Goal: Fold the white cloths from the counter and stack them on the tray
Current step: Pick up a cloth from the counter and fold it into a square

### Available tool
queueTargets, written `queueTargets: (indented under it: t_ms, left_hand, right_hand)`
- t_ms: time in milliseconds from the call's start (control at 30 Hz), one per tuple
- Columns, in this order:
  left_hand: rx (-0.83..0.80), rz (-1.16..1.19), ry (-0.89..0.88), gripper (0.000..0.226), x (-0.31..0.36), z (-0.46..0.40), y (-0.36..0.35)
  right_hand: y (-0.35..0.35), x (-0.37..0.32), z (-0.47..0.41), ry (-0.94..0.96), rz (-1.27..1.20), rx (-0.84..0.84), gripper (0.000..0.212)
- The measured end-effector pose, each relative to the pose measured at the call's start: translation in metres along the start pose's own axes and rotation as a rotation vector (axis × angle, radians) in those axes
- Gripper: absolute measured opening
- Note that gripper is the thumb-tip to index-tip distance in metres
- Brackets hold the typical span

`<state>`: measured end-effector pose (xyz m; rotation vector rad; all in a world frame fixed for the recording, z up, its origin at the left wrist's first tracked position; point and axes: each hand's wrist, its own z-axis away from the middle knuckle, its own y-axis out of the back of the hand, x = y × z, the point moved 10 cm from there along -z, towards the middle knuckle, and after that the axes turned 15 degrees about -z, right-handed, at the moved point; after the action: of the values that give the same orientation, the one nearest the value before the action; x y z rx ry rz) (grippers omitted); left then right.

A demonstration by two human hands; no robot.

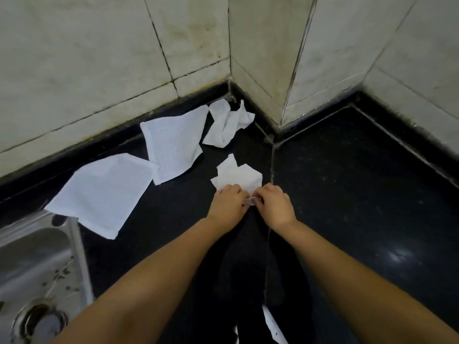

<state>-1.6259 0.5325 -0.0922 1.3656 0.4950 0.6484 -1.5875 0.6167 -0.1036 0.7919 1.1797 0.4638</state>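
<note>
- Four white cloths on the shiny black stone counter (347, 194), plus one stainless steel sink (37, 256) at far left.
- Left to right: flat squarish white cloth (101, 192) by the sink, second flat white cloth (173, 145), crumpled white cloth (228, 125) back in the tiled corner, small rumpled white cloth (238, 176) nearest.
- Left hand (227, 203) and right hand (274, 206) side by side, fingers pinched shut on that small cloth's near edge; rest of it creased, spread out just beyond the fingertips.
</note>
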Motion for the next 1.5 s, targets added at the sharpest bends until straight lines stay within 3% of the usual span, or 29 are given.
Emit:
queueTargets:
  t_ms: [167, 433, 567, 733, 967, 1100, 1233, 1400, 1500]
  left_hand:
    - [0.098, 0.173, 0.041, 0.023, -0.010, 0.004, 0.032]
    - [0.334, 0.424, 0.081, 0.020, -0.046, 0.031, 0.125]
    - [0.443, 0.599, 0.092, 0.019, -0.056, 0.042, 0.175]
    - [0.486, 0.741, 0.121, 0.027, -0.081, 0.040, 0.206]
    - [0.518, 0.834, 0.230, 0.034, -0.121, 0.066, 0.208]
    - [0.346, 0.967, 0.226, 0.033, -0.139, 0.088, 0.160]
    - [-0.019, 1.138, 0.242, 0.017, -0.131, 0.128, 0.072]
    - [-0.380, 1.054, 0.293, 0.015, -0.118, 0.181, -0.031]
    - [-0.471, 0.950, 0.303, 0.014, -0.112, 0.199, -0.062]
  right_hand:
    - [0.029, -0.021, 0.012, 0.026, -0.180, 0.144, 0.013]
    - [0.140, -0.070, 0.046, 0.079, -0.368, 0.511, 0.012]
    - [0.161, -0.076, 0.053, 0.053, -0.324, 0.529, 0.010]
    - [0.162, -0.056, 0.044, -0.104, -0.253, 0.413, 0.011]
    - [0.188, -0.065, 0.054, -0.041, -0.572, 0.570, 0.017]
    - [0.163, -0.070, 0.068, 0.017, -0.776, 0.431, 0.008]
    - [0.103, -0.044, 0.100, -0.063, -0.805, 0.171, 0.007]
    - [0.016, -0.003, 0.155, -0.257, -0.800, -0.089, 0.008]
    - [-0.015, 0.012, 0.174, -0.352, -0.769, -0.193, 0.008]
